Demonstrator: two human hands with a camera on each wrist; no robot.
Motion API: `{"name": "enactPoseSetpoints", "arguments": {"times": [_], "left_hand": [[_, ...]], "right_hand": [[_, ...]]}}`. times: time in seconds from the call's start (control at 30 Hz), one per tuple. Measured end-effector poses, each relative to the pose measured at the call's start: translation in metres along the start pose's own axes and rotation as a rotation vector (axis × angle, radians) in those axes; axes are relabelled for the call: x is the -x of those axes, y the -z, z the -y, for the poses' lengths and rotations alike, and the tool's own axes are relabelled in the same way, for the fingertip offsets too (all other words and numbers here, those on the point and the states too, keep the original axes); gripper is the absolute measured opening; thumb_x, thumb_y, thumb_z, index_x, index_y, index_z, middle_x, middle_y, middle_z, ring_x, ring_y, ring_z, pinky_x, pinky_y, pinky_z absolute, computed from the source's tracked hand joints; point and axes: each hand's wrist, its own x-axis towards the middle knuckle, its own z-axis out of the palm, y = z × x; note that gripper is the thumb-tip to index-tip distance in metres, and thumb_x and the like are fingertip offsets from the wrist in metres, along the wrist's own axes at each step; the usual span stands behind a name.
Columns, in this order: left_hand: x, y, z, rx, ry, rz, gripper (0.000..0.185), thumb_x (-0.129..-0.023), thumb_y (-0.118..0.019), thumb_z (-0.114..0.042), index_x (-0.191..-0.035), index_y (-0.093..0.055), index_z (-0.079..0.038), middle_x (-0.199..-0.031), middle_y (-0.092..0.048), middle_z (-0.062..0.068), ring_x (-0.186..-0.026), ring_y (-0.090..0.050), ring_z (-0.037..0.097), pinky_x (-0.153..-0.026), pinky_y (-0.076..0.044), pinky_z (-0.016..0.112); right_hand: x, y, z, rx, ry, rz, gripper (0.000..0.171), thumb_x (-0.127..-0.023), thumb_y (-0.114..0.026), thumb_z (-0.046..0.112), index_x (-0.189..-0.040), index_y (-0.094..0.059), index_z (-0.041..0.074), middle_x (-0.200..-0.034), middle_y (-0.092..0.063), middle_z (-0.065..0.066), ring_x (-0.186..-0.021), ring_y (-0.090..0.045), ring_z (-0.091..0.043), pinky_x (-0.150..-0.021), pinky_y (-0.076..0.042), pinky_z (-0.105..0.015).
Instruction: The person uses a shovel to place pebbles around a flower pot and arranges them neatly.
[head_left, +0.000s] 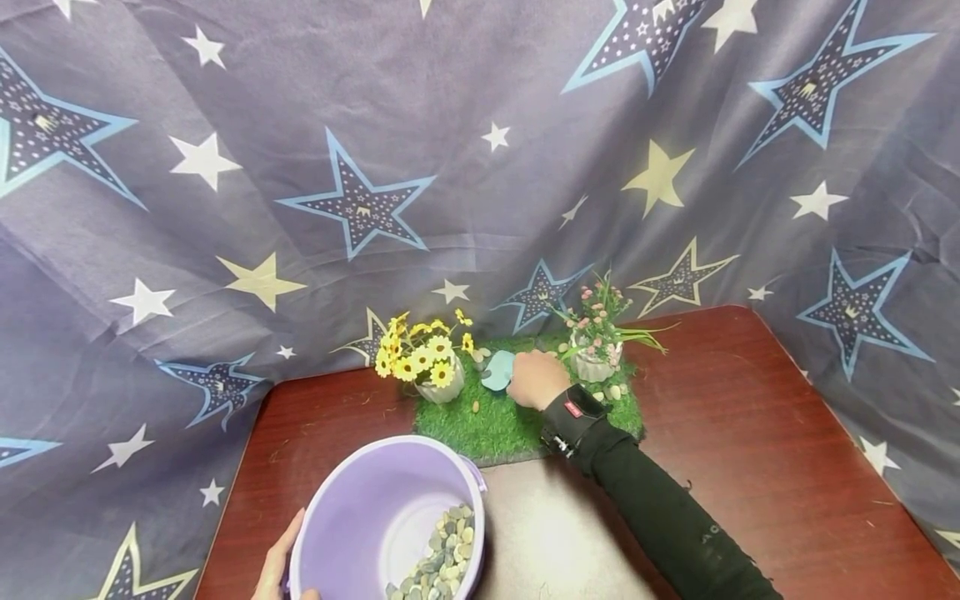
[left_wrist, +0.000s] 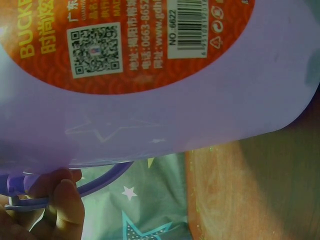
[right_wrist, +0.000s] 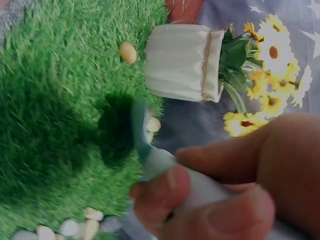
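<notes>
Purple plastic marks the bucket [head_left: 348,533] I see toward the counter's [head_left: 757,450] near left corner, pebbles [head_left: 442,562] gathered in its right side; the left hand [head_left: 279,560] grips it by its handle [left_wrist: 107,180]. Toward the far edge, I have the right hand [head_left: 537,379] closed round a small blue scoop [head_left: 498,372], its blade over a grass mat [head_left: 487,433] between the yellow-flowered pot [head_left: 442,387] and the pink-flowered pot [head_left: 592,365]. Loose stones [head_left: 615,391] lie beside the latter.
</notes>
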Motion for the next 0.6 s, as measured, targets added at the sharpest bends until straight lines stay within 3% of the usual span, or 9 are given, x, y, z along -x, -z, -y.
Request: {"name": "enactPoseSetpoints", "arguments": {"times": [0.13,0.37,0.53,0.6], "left_hand": [[0.001,-0.001,-0.004,-0.013,0.043,0.003,0.092,-0.076,-0.064,0.009,-0.16,-0.035,-0.014,-0.119,-0.046,-0.039,-0.088,-0.06,-0.004,-0.058,-0.056,0.027],[0.001,-0.001,-0.001,-0.003,0.047,0.005,0.09,-0.077,-0.065,0.006,-0.16,-0.036,-0.013,-0.12,-0.045,-0.04,-0.09,-0.059,-0.004,-0.06,-0.056,0.026],[0.001,0.0,0.004,0.019,0.031,0.021,0.092,-0.078,-0.065,0.004,-0.162,-0.034,-0.019,-0.121,-0.045,-0.039,-0.089,-0.06,-0.003,-0.06,-0.055,0.024],[0.0,0.001,0.004,0.033,0.014,0.025,0.094,-0.079,-0.066,0.004,-0.162,-0.034,-0.022,-0.122,-0.046,-0.039,-0.091,-0.06,-0.004,-0.061,-0.055,0.023]], "right_hand": [[0.0,0.006,0.011,0.063,-0.002,0.025,0.017,-0.088,-0.07,0.017,-0.097,-0.077,0.005,-0.105,-0.076,-0.015,-0.095,-0.072,-0.034,-0.078,-0.058,-0.047],[-0.006,0.015,0.023,0.074,-0.053,0.11,0.032,-0.095,-0.065,0.021,-0.12,-0.074,0.004,-0.124,-0.071,-0.019,-0.112,-0.068,-0.038,-0.092,-0.055,-0.05],[-0.007,0.017,0.021,0.073,-0.062,0.114,0.032,-0.096,-0.063,0.02,-0.121,-0.073,0.004,-0.127,-0.07,-0.02,-0.114,-0.067,-0.039,-0.094,-0.055,-0.05],[-0.004,0.018,0.019,0.073,-0.041,0.102,0.029,-0.094,-0.064,0.019,-0.117,-0.074,0.003,-0.123,-0.071,-0.019,-0.106,-0.069,-0.036,-0.089,-0.056,-0.048]]}}
